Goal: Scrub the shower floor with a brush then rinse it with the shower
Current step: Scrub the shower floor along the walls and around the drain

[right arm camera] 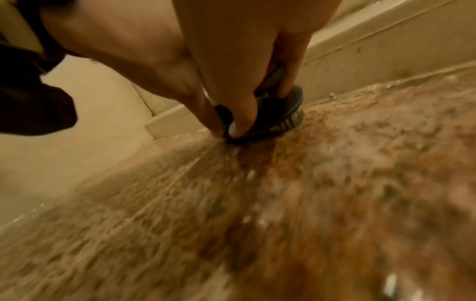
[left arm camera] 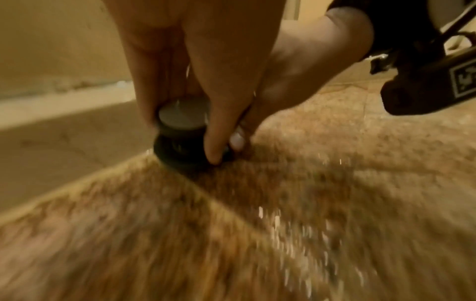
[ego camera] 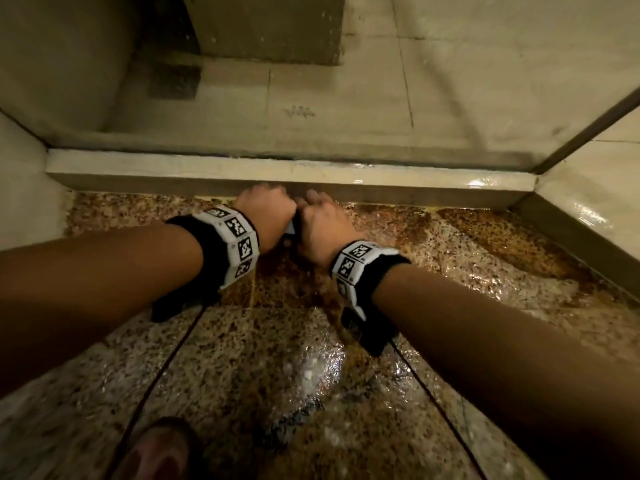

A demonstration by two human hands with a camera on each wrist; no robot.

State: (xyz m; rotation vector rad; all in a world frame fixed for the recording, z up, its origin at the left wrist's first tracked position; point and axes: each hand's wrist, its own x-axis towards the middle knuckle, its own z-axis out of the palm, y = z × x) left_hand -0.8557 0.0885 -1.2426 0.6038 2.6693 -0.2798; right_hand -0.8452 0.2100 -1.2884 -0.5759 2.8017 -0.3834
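**Two-handed hold on a round scrub brush at the foot of the shower curb**

Head view, centre of frame: the left hand [ego camera: 266,211] and right hand [ego camera: 323,223] meet knuckle to knuckle over a small round scrub brush [left arm camera: 184,140], which sits bristles-down on the wet speckled floor [ego camera: 242,358], just beside the pale curb [ego camera: 277,174]. In the left wrist view, centre, the fingers [left arm camera: 213,130] of that hand curl round a grey knob on top of a dark disc. In the right wrist view, upper centre, the fingertips [right arm camera: 240,122] of the right hand pinch the disc's rim [right arm camera: 296,95], with short bristles [right arm camera: 283,124] splayed against the stone. Both grips are narrow and closed on the brush.

Handling, as judged: the brush looks light and rigid in the body, yielding only at the bristles. The floor glistens with water and brown staining, so the plastic is likely slippery; the knob offers the surest hold, with downward pressure. Rinsing is not yet begun. A bare foot [ego camera: 159,452] shows at lower left of the head view.
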